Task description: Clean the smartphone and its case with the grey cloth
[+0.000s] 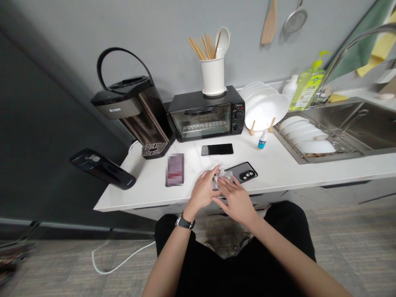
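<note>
A crumpled white tissue (223, 175) lies between my two hands near the counter's front edge. My left hand (204, 187), with a dark watch (185, 221) on the wrist, is closed on the tissue's left side. My right hand (235, 201) presses its fingers onto the tissue from the right. Partly under the tissue and my right fingers, a dark phone case (241, 170) with camera rings shows its right end. Behind it lies a black phone (217, 149), flat on the counter. A small white bottle (262, 140) with a blue label stands at the back right.
A pixelated purple rectangle (175, 169) lies left on the white counter (148, 190). Behind are a dark drink dispenser (136, 111), a toaster oven (206, 117) and racked plates (266, 109). A dark cylinder (103, 168) leans at the left; a sink (365, 123) is right.
</note>
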{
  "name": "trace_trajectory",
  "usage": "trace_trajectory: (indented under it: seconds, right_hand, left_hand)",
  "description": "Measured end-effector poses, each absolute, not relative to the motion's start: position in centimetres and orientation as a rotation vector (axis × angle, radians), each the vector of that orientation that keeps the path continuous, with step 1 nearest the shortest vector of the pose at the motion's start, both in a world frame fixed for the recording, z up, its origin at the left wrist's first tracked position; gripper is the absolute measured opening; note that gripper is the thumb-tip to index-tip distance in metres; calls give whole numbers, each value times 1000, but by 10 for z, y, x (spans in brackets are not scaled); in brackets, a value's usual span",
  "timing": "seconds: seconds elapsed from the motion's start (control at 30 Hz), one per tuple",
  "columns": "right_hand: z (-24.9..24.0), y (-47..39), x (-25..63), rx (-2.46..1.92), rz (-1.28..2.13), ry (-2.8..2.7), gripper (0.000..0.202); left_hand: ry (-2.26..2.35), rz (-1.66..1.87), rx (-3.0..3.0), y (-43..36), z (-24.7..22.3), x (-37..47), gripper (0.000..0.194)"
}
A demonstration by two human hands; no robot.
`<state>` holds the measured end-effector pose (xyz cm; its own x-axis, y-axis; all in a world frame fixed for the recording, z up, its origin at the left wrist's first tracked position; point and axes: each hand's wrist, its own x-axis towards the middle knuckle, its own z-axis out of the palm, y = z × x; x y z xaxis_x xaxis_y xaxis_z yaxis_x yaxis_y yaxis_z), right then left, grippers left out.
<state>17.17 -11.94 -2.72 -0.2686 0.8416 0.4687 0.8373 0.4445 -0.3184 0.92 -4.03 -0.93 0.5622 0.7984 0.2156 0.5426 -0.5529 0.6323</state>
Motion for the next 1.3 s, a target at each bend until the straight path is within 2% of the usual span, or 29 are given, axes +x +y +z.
trace_trajectory:
  seconds: [0.13,0.3,0.57,0.7,0.87,1.03,1.17,1.3]
  right_hand:
    - [-30,-135,217,-1469,-50,-2096,42]
    - [-35,-119,264,-1674,-226,-1926,44]
    - [-26,-111,172,-1393,14,-2125,55]
    - [-27,-123,204,-1431,28,-2097,39]
    - [-31,-116,268,-1639,-172,-1956,40]
    - [-31,-101,225,-1596,-131,-2000,52]
    - [-26,-105,175,-1408,26,-2123,46]
    - [-24,-119,200,-1372,76,-2169,42]
  left_hand:
    - [1067,698,2301,-42,-8,9,93]
    - [1085,693,2316,-41,-7,13,95]
    - [1101,657,2235,-38,-7,7,91]
    - [1100,681,2233,-40,-7,4,92]
    - [1111,698,2286,-38,-10,9,94]
    - [1095,703,2294,-36,-10,11,89]
    - [1075,660,2247,-36,-7,5,89]
    - [1091,678,2237,-36,-6,3,91]
